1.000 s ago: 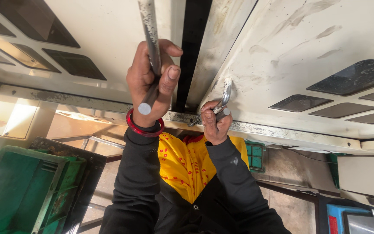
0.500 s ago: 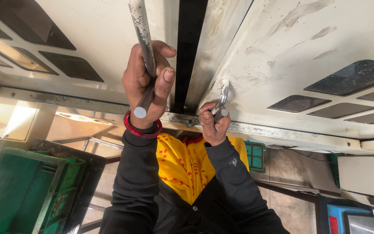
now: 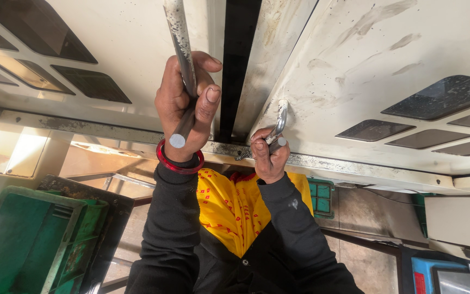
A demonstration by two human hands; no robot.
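My left hand, with a red bangle on its wrist, is wrapped around a long grey metal rod. The rod runs up out of the frame, and its round cut end shows below my thumb. My right hand grips a small J-shaped metal hook bolt. The bolt's curved end lies against the white metal panel, and its threaded end sticks out to the left of my fingers. Both hands are close to the dark gap between two white panels.
The white panels have dark rectangular openings on both sides and a scuffed metal rail along their edge. A green plastic crate stands at lower left. A green grid piece and a blue machine part are at lower right.
My left hand and the rod have shifted slightly to the left. My right hand keeps the hook bolt in nearly the same place.
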